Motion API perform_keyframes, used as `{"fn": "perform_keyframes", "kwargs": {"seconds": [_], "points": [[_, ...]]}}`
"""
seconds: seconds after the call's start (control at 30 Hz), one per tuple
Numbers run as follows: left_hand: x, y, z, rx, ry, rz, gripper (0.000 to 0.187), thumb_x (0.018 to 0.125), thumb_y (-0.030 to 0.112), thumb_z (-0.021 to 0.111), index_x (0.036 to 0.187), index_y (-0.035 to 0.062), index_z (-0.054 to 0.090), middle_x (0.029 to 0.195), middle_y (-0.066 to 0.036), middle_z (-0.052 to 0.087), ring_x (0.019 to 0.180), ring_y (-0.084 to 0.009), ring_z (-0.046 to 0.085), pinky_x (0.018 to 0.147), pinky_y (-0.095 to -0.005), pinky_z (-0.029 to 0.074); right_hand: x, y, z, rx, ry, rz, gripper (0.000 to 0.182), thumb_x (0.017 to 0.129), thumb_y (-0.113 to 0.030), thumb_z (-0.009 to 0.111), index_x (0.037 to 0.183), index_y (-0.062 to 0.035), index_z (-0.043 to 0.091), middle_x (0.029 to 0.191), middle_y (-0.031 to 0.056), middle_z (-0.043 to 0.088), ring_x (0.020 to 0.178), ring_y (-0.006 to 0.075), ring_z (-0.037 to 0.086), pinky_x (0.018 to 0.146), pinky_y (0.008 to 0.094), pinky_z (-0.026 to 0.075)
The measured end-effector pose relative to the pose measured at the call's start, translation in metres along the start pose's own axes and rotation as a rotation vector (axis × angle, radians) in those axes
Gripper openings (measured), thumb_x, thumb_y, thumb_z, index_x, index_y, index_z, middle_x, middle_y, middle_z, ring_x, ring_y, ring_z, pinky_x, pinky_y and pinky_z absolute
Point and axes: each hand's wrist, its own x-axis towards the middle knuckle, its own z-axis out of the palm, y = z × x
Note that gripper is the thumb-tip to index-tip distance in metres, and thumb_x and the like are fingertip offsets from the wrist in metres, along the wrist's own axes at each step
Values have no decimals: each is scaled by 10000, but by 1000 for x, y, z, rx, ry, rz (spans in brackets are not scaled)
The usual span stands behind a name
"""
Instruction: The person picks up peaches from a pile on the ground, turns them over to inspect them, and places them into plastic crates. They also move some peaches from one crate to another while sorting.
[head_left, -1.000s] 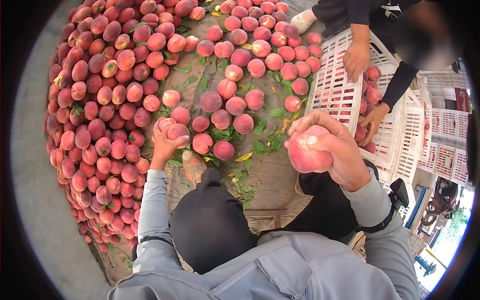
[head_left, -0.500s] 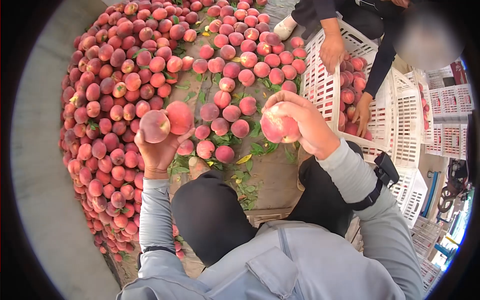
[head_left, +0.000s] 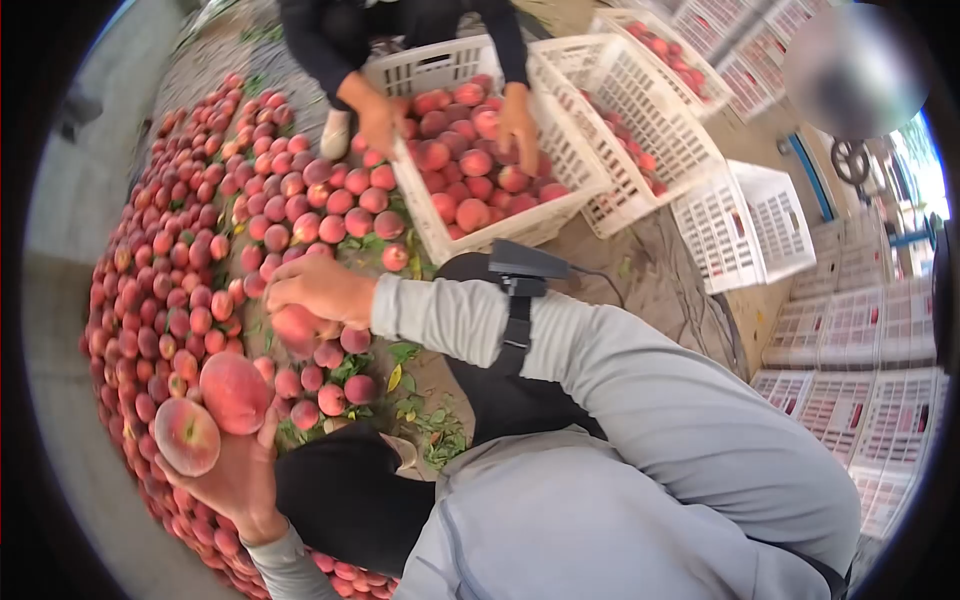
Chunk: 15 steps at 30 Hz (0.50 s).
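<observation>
At the lower left, my left hand (head_left: 238,482) is palm-up with its fingers curled around two peaches, a yellowish-red peach (head_left: 187,437) and a redder peach (head_left: 236,392) side by side. My right hand (head_left: 328,288) reaches across my front, its fingers bent over another red peach (head_left: 297,327). Below that hand, several loose peaches (head_left: 331,399) rest on the ground mat among green leaves. A large heap of peaches (head_left: 165,330) spreads behind and beyond my left hand.
Across from me, another person's hands (head_left: 517,128) are at a white crate (head_left: 432,225) filled with peaches. More white crates (head_left: 690,160) stand to its right, and stacked crates (head_left: 870,320) line the far right. A pale wall (head_left: 60,300) borders the heap on the left.
The view has turned to the right, so the heap and my hands appear farther left and the crates nearer the middle. My right hand still has its peach, now lower over the loose peaches.
</observation>
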Motion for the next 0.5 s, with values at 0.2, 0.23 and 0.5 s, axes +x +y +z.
{"fn": "perform_keyframes", "kwargs": {"seconds": [0.2,0.23,0.5], "points": [[36,-18,49,-196,148,-29,684,865,532,568,1420,191,362,1477,-27,323,1420,-288,185,1099,-652,233,-7,-30,-12,40,14,-86,184,817,-162,602,853,2,677,840,65,652,791,142,607,748,276,461],[41,-25,45,-152,168,-13,685,870,551,544,1425,193,359,1487,-33,308,1419,-293,193,1088,-661,249,-4,-29,-21,41,22,-95,184,817,-162,602,853,2,677,840,65,652,791,142,607,748,276,461],[73,-59,15,-106,294,-143,691,923,546,409,1469,143,277,1513,-63,256,1416,-305,228,1054,-643,338,-48,-75,-165,326,483,-58,273,883,-287,618,1049,-71,608,946,82,627,865,220,666,723,434,597]]}}
